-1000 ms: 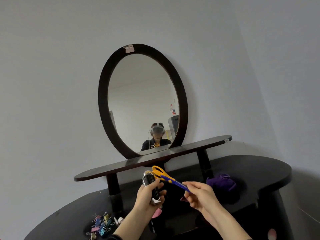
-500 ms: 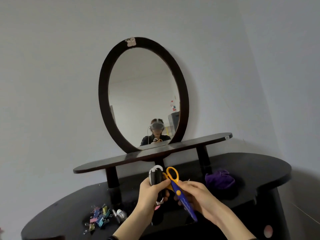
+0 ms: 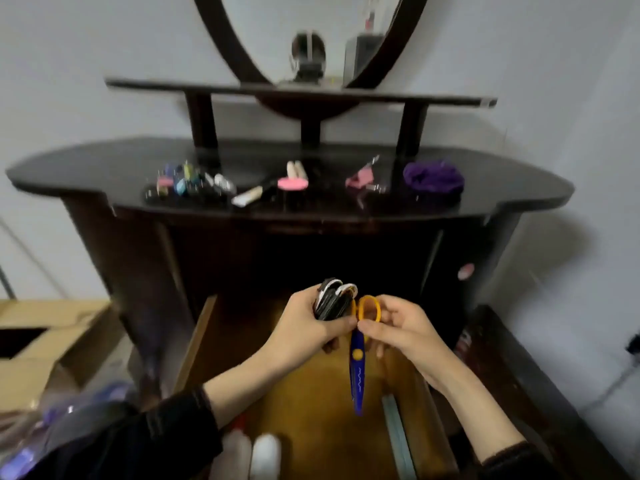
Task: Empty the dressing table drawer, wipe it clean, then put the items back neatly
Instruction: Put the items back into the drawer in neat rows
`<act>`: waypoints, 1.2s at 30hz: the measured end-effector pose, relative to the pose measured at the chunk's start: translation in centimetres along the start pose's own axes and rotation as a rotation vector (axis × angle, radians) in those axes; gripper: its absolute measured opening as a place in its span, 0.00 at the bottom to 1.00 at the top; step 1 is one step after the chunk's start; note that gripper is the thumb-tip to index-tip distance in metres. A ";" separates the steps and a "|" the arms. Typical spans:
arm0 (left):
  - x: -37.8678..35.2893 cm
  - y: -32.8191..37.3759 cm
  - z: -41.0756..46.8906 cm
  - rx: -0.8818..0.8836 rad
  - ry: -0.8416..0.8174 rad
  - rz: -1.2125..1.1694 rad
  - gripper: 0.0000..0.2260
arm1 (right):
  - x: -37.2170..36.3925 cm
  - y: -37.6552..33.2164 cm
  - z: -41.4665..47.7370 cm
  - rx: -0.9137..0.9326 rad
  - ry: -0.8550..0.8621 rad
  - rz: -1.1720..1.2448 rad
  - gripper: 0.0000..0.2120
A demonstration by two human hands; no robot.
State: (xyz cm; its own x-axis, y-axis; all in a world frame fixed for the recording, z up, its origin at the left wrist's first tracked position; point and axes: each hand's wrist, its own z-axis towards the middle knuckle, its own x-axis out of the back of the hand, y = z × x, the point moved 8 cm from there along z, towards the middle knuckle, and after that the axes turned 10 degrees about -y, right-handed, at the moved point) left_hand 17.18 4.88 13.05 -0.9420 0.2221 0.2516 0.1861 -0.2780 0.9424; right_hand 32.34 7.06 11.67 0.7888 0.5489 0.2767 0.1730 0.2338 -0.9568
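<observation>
Open drawer, seen from above. Compared with half a second ago, the view has dropped: only the lower arc of the oval mirror (image 3: 225, 39) shows, and the dressing table top (image 3: 86, 168) and the wooden drawer (image 3: 311, 393) now lie in full sight. The hands have come down from in front of the shelf (image 3: 433, 98) and hang over the drawer.

The left hand (image 3: 308, 323) curls its fingers round one black bundle with white trim (image 3: 332, 301), as before. The right hand (image 3: 401, 327) pinches one pair of scissors (image 3: 357, 372) between thumb and fingers just under the orange loop. The blue zigzag blades now point straight down toward the near edge.

Counted in the drawer: two white bottles (image 3: 265, 452) at the near edge and one pale strip (image 3: 398, 434) along the right wall.

Counted on the table top, left to right: one heap of coloured binder clips (image 3: 183, 180), too blurred to number; one white stick (image 3: 247, 196); one round pink item (image 3: 292, 183); one pink clip-like item (image 3: 360, 178); one purple cloth (image 3: 433, 176).

One cardboard box (image 3: 52, 341) stands on the floor, left.
</observation>
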 end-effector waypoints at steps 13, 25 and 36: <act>-2.5 -17.9 -1.8 0.560 -0.039 -0.035 0.08 | -2.0 15.4 2.9 -0.519 -0.220 -0.628 0.11; -3.2 -18.9 -2.4 0.620 -0.082 -0.036 0.09 | -2.4 17.6 5.3 -0.698 -0.497 -1.184 0.05; -3.9 -19.4 -2.3 0.615 -0.136 -0.022 0.09 | -2.4 18.0 6.8 -0.578 -0.657 -1.492 0.09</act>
State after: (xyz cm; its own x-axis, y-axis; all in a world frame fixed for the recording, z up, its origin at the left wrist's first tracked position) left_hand 16.63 7.24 -6.77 -0.9109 0.3500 0.2185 0.3321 0.3075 0.8917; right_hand 29.55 15.43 -5.59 -0.5631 0.3881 0.7295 0.7599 0.5900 0.2728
